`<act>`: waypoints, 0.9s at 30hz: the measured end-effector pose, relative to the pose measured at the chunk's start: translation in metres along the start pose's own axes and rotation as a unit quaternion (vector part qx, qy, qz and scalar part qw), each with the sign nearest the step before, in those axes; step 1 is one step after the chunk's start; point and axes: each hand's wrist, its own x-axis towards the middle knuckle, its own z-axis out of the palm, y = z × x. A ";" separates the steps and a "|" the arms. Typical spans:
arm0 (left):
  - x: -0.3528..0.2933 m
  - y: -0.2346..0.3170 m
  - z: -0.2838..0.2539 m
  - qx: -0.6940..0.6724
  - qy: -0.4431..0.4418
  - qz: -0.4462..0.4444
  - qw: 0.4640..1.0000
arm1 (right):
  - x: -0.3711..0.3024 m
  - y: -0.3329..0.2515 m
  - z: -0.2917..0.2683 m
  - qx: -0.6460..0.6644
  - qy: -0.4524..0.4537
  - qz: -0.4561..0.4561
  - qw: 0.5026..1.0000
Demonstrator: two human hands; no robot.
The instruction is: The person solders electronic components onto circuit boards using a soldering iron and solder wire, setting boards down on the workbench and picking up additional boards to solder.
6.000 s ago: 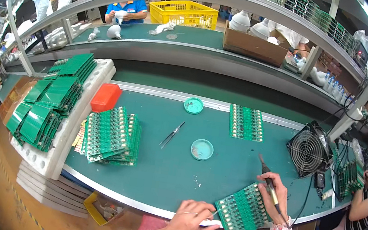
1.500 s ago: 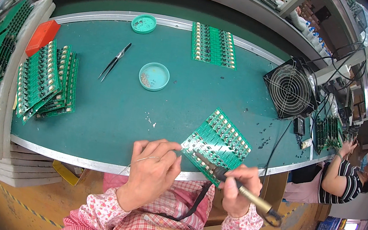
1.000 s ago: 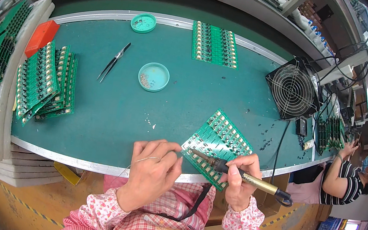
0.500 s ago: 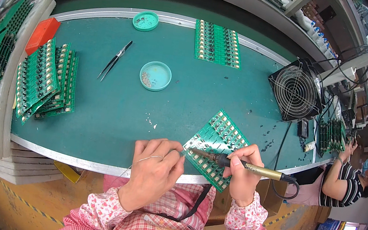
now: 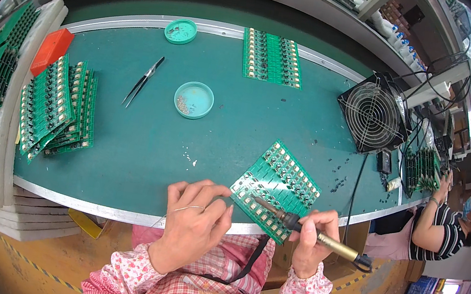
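Observation:
A green circuit board panel (image 5: 287,175) with rows of small white and black parts lies turned at an angle by the table's front edge. In my right hand (image 5: 313,245) is a soldering iron (image 5: 331,245) with a gold-coloured handle. Its tip reaches over the left part of the panel; whether it touches cannot be made out. My left hand (image 5: 195,219) is closed beside the panel's left corner, fingertips at its edge. A thin solder wire (image 5: 185,207) runs through the fingers and trails down over the back of the hand.
Stacked circuit boards (image 5: 60,107) lie at the left by a red box (image 5: 52,52). Tweezers (image 5: 143,81), a round dish (image 5: 194,100), another dish (image 5: 181,31) and a second panel (image 5: 272,58) lie farther back. A fan (image 5: 372,113) stands right; a co-worker (image 5: 446,231) sits beyond.
The soldering iron has shifted right and down from the panel's left corner, its handle tilting lower with my right hand. My left hand stays almost in place.

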 end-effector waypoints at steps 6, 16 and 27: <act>-0.001 0.006 0.004 0.012 -0.009 0.005 1.000 | -0.018 0.008 0.002 -0.084 -0.018 -0.128 0.988; -0.001 0.004 0.007 0.022 -0.005 0.009 1.000 | -0.008 0.005 0.007 -0.150 -0.076 -0.264 0.950; 0.000 0.005 0.007 0.021 -0.004 0.008 1.000 | -0.007 0.003 0.010 -0.179 -0.091 -0.308 0.930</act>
